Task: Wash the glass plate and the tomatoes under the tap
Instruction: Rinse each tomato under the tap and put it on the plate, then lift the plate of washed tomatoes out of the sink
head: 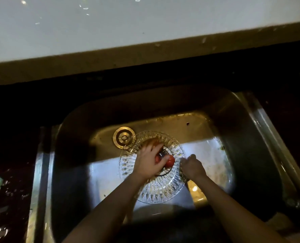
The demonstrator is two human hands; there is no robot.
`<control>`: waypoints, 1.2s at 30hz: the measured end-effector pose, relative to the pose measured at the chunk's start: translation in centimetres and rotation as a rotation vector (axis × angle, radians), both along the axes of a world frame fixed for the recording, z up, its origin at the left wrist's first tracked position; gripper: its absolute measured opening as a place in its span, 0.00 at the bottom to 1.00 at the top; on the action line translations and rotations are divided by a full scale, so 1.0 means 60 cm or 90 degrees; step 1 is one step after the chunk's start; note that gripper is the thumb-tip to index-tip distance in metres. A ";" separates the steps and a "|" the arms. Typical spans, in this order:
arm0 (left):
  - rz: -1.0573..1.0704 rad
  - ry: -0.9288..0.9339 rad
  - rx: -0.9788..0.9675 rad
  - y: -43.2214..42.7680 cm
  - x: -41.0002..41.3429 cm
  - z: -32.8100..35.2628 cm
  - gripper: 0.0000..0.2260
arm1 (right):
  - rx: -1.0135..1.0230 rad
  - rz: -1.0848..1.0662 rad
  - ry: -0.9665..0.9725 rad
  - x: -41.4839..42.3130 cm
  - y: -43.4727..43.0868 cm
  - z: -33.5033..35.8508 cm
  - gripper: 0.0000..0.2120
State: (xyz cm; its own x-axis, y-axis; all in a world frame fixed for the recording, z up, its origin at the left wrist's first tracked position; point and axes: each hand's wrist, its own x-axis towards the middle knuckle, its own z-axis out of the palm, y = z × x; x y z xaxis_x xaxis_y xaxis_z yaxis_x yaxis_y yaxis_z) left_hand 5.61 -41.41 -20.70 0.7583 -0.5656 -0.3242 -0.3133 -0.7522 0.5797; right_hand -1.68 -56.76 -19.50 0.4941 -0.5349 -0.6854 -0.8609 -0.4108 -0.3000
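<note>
Nearest the viewer, two bare forearms reach into the brushed stainless-steel sink [72,172], a rounded rectangular basin lit only in its middle. Between them lies the round clear cut-glass plate [156,192], its broad rim ribbed with faceted teardrop cuts; whether it rests flat or is lifted slightly cannot be told. The right hand [192,166] is closed on the plate's right rim, pinching the edge. The left hand [150,161] curls over the plate's centre, its fingers clasped on a smooth red tomato [170,161], which lies just right of the fingertips, toward the right hand. An orange-red blur under the far fingers may be a second tomato. No tap or stream shows, so the coming move probably depends on which way the water lies. Just beyond the plate's far-left rim sits the round brass-coloured drain strainer [124,137]. Farther still run a dark counter strip and pale glossy wall.
</note>
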 end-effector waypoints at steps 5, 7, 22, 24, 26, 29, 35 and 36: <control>-0.080 -0.052 0.034 0.003 -0.015 -0.006 0.34 | 0.017 -0.025 -0.037 0.001 0.004 -0.009 0.24; -0.089 -0.054 0.043 0.003 -0.013 -0.003 0.32 | 0.054 -0.048 -0.099 0.001 0.003 -0.007 0.24; -0.027 0.147 -0.069 -0.008 0.003 0.116 0.27 | 0.059 -0.122 -0.209 0.020 -0.009 0.151 0.24; -0.038 0.163 -0.072 -0.007 0.010 0.138 0.26 | 0.044 -0.110 -0.189 0.031 -0.009 0.184 0.22; -0.047 0.176 -0.082 -0.003 0.016 0.159 0.25 | 0.054 -0.104 -0.167 0.039 -0.006 0.217 0.19; -0.058 0.185 -0.100 0.008 0.020 0.183 0.25 | 0.059 -0.061 -0.126 0.049 0.009 0.263 0.17; -0.095 0.187 -0.110 0.028 0.024 0.216 0.24 | 0.033 -0.075 -0.101 0.046 0.043 0.320 0.09; -0.103 0.185 -0.107 0.032 0.024 0.220 0.24 | 0.026 -0.076 -0.094 0.044 0.047 0.325 0.08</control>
State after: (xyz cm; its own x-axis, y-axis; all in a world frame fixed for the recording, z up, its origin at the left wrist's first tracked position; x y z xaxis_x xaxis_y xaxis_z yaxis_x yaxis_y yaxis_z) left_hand 7.04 -39.51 -7.52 0.5452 -0.7340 -0.4050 -0.2241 -0.5931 0.7733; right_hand 0.98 -53.96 -0.02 0.5258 -0.5687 -0.6326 -0.8480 -0.2927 -0.4418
